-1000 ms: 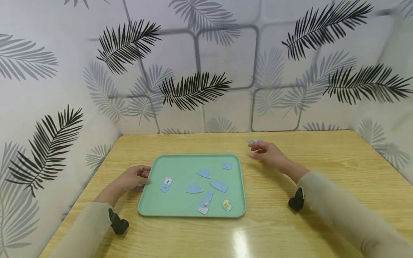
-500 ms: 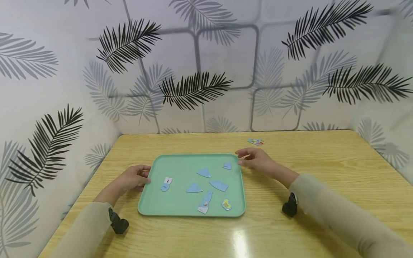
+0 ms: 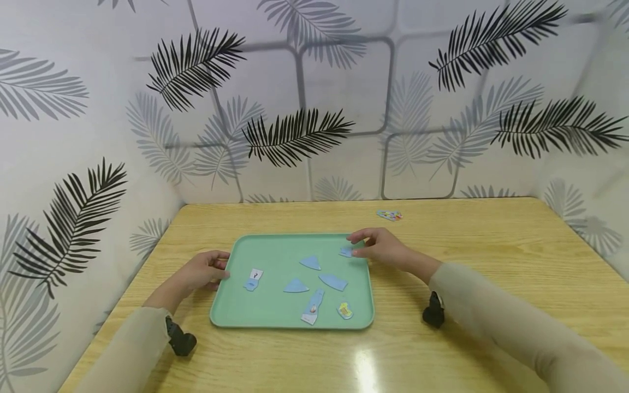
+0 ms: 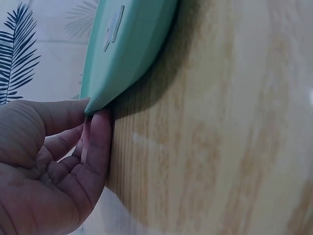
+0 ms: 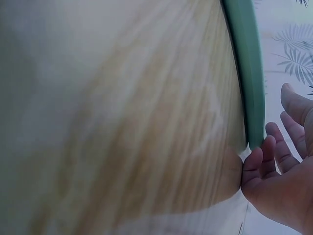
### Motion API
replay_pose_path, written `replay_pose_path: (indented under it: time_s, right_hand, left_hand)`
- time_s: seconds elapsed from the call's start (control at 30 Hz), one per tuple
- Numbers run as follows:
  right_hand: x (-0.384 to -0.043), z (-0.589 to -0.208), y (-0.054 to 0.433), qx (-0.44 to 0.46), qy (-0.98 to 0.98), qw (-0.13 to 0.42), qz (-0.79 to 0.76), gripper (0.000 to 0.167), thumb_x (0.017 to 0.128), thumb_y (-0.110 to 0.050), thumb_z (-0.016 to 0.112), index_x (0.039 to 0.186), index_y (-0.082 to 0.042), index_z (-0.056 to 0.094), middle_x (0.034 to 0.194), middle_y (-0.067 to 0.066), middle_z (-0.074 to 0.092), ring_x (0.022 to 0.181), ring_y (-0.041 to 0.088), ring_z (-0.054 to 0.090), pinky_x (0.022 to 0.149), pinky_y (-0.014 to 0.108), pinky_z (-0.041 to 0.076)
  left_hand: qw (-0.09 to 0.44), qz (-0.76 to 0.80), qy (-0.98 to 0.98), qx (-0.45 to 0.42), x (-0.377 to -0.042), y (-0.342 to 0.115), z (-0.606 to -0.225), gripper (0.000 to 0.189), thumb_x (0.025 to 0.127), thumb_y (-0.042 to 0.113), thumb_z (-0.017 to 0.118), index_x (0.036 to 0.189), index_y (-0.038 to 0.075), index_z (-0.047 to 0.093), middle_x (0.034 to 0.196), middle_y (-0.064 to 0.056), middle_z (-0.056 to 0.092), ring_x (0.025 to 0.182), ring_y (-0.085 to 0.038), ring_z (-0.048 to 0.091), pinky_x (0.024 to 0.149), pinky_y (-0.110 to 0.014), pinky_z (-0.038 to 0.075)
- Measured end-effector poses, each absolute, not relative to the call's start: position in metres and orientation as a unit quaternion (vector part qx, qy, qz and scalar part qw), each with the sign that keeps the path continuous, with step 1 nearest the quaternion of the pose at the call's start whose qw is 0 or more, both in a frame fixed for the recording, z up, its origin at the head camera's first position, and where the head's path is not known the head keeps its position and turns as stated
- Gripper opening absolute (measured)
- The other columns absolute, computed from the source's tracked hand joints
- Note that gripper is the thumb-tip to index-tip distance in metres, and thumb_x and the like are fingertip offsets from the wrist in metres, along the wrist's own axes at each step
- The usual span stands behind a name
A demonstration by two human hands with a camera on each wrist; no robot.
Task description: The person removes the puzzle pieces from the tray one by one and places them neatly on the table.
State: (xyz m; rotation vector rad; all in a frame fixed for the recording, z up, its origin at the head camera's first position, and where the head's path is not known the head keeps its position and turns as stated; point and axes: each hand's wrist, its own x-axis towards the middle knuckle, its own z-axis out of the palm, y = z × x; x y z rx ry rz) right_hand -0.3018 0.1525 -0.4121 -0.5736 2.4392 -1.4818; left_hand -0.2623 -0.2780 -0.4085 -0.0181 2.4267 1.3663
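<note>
Pinching the left rim of the tray [image 3: 267,314] between thumb and fingers, the left hand [image 3: 202,271] could, with a stray tug or tilt, slide the loose, flat pieces [image 3: 333,282] lying on it. The right hand [image 3: 385,249], thumb and fingers parted and nothing seen in its hold, partly hides the small piece [image 3: 345,251] near the far right corner; contact cannot be told, but so thin an edge might slip under a careless pinch.
</note>
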Motion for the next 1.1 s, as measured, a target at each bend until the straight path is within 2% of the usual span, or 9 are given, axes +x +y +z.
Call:
replay_pose_path:
  time_s: [0.13, 0.23, 0.43, 0.6, 0.7, 1.1]
  right_hand:
    - [-0.305, -0.416, 0.147, -0.188, 0.843, 0.104, -0.494, 0.039, 0.084, -0.011, 0.077, 0.121, -0.002, 0.066, 0.113, 0.015, 0.062, 0.075, 0.019, 0.046, 0.06, 0.026, 0.041]
    - [-0.31, -0.423, 0.145, -0.182, 0.856, 0.093, -0.476, 0.04, 0.082, -0.013, 0.079, 0.12, -0.004, 0.068, 0.109, 0.01, 0.062, 0.075, 0.019, 0.045, 0.063, 0.027, 0.04]
    - [-0.311, -0.422, 0.14, -0.192, 0.879, 0.081, -0.429, 0.041, 0.081, -0.015, 0.081, 0.119, -0.005, 0.068, 0.105, 0.006, 0.063, 0.088, 0.021, 0.05, 0.077, 0.033, 0.042]
    - [-0.309, -0.42, 0.136, -0.188, 0.89, 0.078, -0.408, 0.043, 0.079, -0.016, 0.082, 0.119, -0.006, 0.068, 0.107, 0.006, 0.062, 0.102, 0.023, 0.053, 0.092, 0.04, 0.041]
    - [-0.308, -0.421, 0.133, -0.178, 0.9, 0.079, -0.39, 0.044, 0.079, -0.017, 0.082, 0.12, -0.006, 0.068, 0.109, 0.006, 0.062, 0.106, 0.024, 0.053, 0.097, 0.043, 0.04]
    - [-0.306, -0.418, 0.128, -0.156, 0.912, 0.087, -0.37, 0.038, 0.08, -0.014, 0.081, 0.117, -0.009, 0.07, 0.112, 0.004, 0.062, 0.109, 0.023, 0.055, 0.096, 0.041, 0.042]
  left_hand:
    - [0.178, 0.482, 0.858, -0.011, -0.263, -0.278, -0.409, 0.052, 0.094, 0.001, 0.06, 0.142, -0.005, 0.04, 0.11, -0.014, 0.049, 0.094, -0.024, 0.05, 0.07, -0.033, 0.052]
    - [0.179, 0.483, 0.857, -0.011, -0.263, -0.278, -0.41, 0.052, 0.095, 0.001, 0.06, 0.142, -0.004, 0.039, 0.11, -0.014, 0.049, 0.095, -0.024, 0.049, 0.07, -0.034, 0.052]
    - [0.179, 0.485, 0.856, -0.008, -0.265, -0.278, -0.41, 0.051, 0.095, 0.001, 0.06, 0.142, -0.005, 0.04, 0.111, -0.015, 0.049, 0.095, -0.024, 0.05, 0.071, -0.033, 0.052]
    - [0.177, 0.482, 0.858, -0.01, -0.265, -0.278, -0.41, 0.051, 0.094, 0.001, 0.06, 0.141, -0.005, 0.041, 0.11, -0.015, 0.05, 0.094, -0.024, 0.051, 0.07, -0.034, 0.053]
    - [0.176, 0.48, 0.859, -0.011, -0.264, -0.277, -0.41, 0.051, 0.094, 0.001, 0.06, 0.141, -0.004, 0.042, 0.11, -0.015, 0.051, 0.093, -0.023, 0.052, 0.07, -0.034, 0.053]
    - [0.178, 0.478, 0.86, -0.018, -0.262, -0.275, -0.409, 0.052, 0.094, 0.001, 0.06, 0.141, -0.004, 0.041, 0.11, -0.015, 0.05, 0.095, -0.024, 0.05, 0.071, -0.033, 0.053]
